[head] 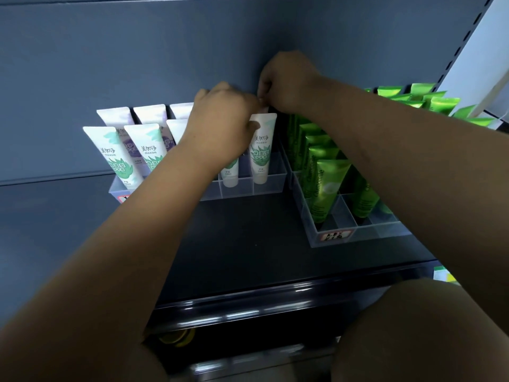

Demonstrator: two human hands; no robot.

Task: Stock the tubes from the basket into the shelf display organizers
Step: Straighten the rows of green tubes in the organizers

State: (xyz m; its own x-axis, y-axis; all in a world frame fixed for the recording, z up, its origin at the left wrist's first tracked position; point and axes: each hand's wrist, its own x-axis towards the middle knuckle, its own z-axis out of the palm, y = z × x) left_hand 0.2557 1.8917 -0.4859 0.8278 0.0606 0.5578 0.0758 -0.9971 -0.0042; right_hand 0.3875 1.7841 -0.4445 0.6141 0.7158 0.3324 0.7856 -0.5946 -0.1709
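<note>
Here, scene: I am looking down at a dark shelf point(248, 244) with a blue-grey back panel point(165, 51), both forearms reaching in toward 12 o'clock.
Left hand point(220, 125): it is curling over the right part of the clear organizer point(270, 183), knuckles up, the thumb pressing against the upper left edge of a white tube point(263, 150); I cannot tell whether this grip is actually closing on anything, since the fingers are hiding behind the back of the hand.
Right hand point(289, 81): it is sitting at about 1 o'clock from the left hand, fingertips pinching together on a small pale edge at the back panel, just above the white tube; that edge is looking like the crimped top of a tube, but I cannot tell which one.
White tube: it is standing cap-down and tilting slightly in the front right compartment of the clear organizer, green leaf print facing me.
Other white tubes point(115, 155): they are standing in rows at 9 to 10 o'clock of the hands, some with green print, some with purple.
Green tubes point(327, 188): they are filling a second clear organizer point(358, 232) at 3 o'clock, leaning back in a stepped column; the right forearm is covering part of it.
Label point(334, 236): it is showing on the front wall of that second organizer, too blurred to read.
Basket: I am not seeing it anywhere.
</note>
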